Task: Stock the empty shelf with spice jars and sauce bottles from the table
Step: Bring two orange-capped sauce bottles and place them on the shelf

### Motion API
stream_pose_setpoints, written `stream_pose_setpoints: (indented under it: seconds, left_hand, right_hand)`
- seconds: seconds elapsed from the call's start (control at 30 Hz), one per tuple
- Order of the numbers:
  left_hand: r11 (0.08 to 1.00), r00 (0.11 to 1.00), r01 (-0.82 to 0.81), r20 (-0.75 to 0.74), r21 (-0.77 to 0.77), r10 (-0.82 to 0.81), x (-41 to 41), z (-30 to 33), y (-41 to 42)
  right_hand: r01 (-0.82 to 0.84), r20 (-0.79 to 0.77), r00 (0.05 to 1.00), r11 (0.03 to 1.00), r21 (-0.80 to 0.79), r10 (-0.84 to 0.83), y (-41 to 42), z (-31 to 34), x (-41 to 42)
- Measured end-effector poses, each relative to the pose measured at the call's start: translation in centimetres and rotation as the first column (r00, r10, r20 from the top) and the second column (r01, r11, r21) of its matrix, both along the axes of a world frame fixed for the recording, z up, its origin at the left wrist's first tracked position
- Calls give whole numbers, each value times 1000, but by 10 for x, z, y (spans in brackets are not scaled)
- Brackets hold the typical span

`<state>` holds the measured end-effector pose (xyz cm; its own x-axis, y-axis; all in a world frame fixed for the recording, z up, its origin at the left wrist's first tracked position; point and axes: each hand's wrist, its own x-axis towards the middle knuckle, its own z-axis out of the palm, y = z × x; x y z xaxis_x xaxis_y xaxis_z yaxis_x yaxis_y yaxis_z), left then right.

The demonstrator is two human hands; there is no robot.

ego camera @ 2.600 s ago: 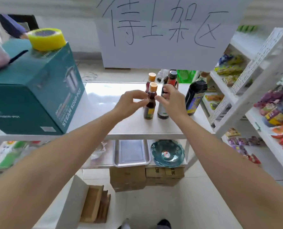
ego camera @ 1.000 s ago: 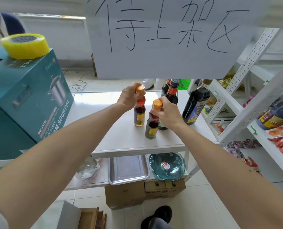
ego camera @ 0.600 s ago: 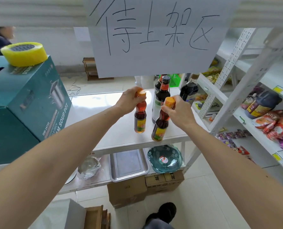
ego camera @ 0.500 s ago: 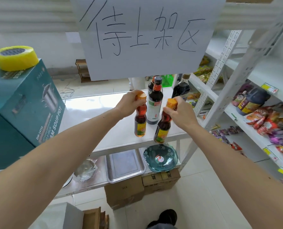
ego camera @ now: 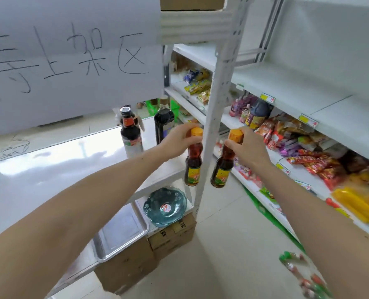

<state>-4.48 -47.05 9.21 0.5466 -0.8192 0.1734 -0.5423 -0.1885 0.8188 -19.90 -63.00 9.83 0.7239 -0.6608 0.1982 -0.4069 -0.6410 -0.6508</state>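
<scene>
A: Left hand (ego camera: 175,140)?
B: Fingers wrapped round the neck of the left sauce bottle (ego camera: 193,164), mid-frame, held above the table (ego camera: 56,169) edge.
A: Right hand (ego camera: 249,148)?
B: Grips the right sauce bottle (ego camera: 223,167), beside the shelf (ego camera: 287,83) upright.

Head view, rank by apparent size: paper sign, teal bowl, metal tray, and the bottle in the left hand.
1. Paper sign, though cut off by the frame.
2. Metal tray.
3. Teal bowl.
4. Bottle in the left hand, nearer the camera, so unsure.

A small shop: white shelving (ego camera: 291,83) with yellow price tags (ego camera: 267,97) carries packaged snacks (ego camera: 315,162).
</scene>
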Motion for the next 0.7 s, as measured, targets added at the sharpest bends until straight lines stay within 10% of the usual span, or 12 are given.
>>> stream_pose_setpoints:
  seconds: [0.7]
  left_hand:
    - [876, 877, 479, 60, -46, -477, -200, 41, -395]
  right_hand:
    - [529, 46, 848, 845, -77, -527, -296, 46, -258]
